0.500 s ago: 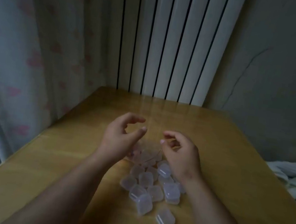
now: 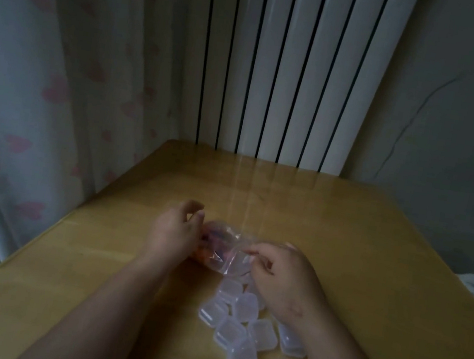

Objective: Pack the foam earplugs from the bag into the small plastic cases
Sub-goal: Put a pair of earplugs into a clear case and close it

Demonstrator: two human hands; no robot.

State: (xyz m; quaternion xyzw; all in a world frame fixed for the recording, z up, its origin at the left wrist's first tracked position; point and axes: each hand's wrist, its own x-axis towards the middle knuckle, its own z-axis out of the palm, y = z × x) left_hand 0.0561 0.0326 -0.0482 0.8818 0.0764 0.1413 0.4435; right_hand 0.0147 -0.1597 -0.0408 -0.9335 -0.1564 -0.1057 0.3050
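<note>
Right fingers pinch bag edge; left fingers curled at opposite end, grip unclear.

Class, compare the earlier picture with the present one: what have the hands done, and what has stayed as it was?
Both hands have come down towards the table. The right hand now pinches the edge of the bag, which shows plainly between them. The left hand sits against its other end, but its grip is unclear. The cases stayed heaped where they were.
</note>
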